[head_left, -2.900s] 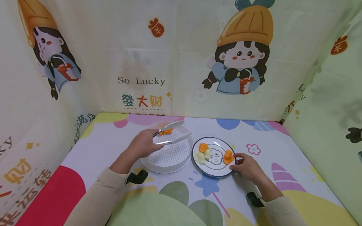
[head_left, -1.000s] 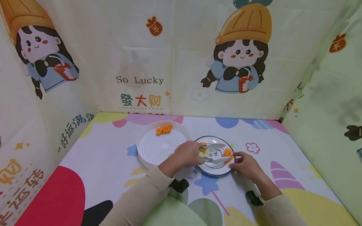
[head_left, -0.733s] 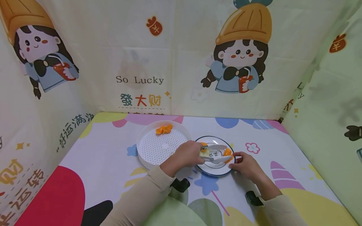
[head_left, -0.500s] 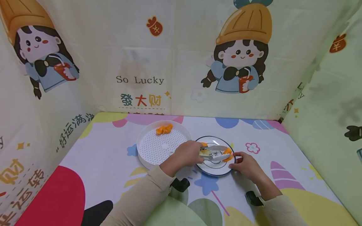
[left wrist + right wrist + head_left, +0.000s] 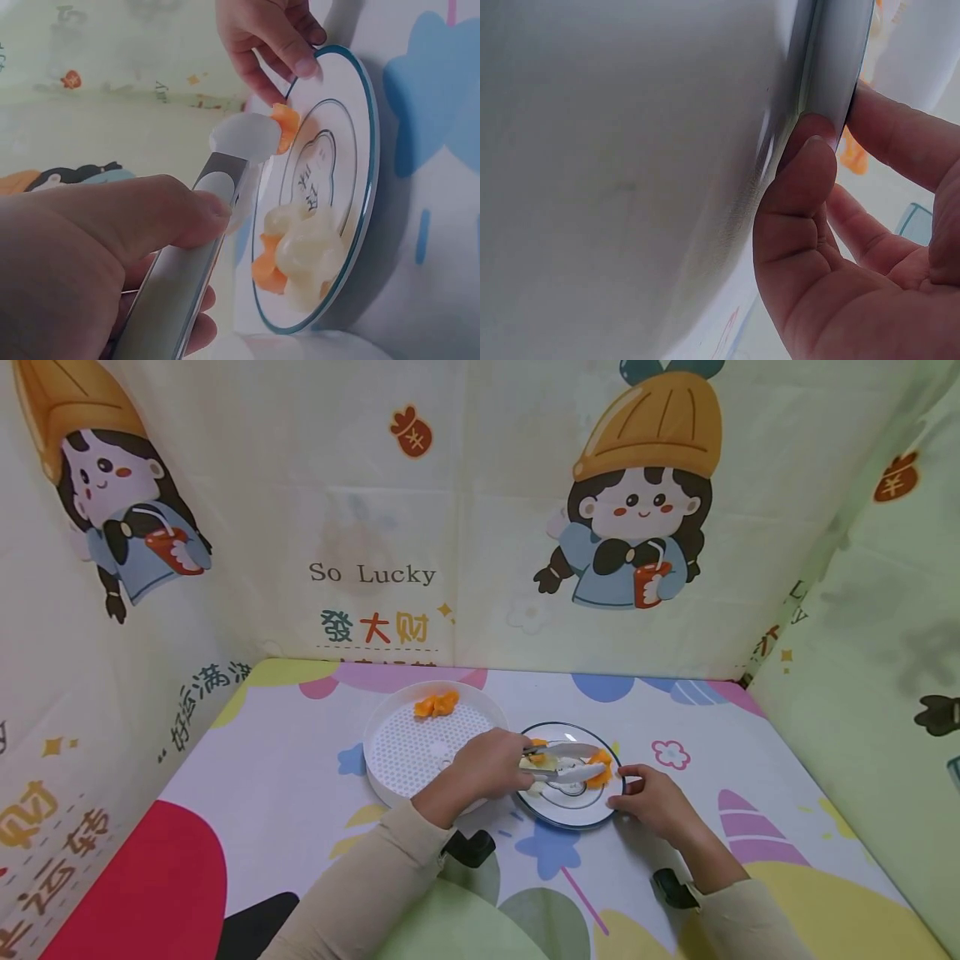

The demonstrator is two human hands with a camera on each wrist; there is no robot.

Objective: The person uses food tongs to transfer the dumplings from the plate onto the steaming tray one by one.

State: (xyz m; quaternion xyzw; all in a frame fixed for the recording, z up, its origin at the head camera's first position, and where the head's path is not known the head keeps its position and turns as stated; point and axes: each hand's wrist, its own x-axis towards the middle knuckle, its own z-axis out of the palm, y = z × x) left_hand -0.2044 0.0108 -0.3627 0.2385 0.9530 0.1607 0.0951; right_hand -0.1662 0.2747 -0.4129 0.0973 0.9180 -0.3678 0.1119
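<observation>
My left hand (image 5: 487,768) holds a pair of tongs (image 5: 176,277) with white tips over the plate. At those tips is an orange dumpling-like piece (image 5: 599,770), seemingly between them; whether it is off the plate I cannot tell. On the left of the blue-rimmed white plate (image 5: 564,817) sit pale yellow pieces (image 5: 311,247) and another orange piece (image 5: 268,266), partly behind the tongs in the head view. The fingers and thumb of my right hand (image 5: 660,806) pinch the plate's right rim, also seen close up in the right wrist view.
Left of the plate stands a round white tray (image 5: 375,777) with a perforated bottom and a raised wall. Orange pieces (image 5: 437,704) lie at its far side. A patterned cloth covers the table (image 5: 697,718), and printed curtains (image 5: 495,527) close off the back and sides.
My left hand has carried the tongs from above the tray to the plate. Their tips have drawn closer around the right orange piece, which has shifted slightly left. My right hand stays at the rim.
</observation>
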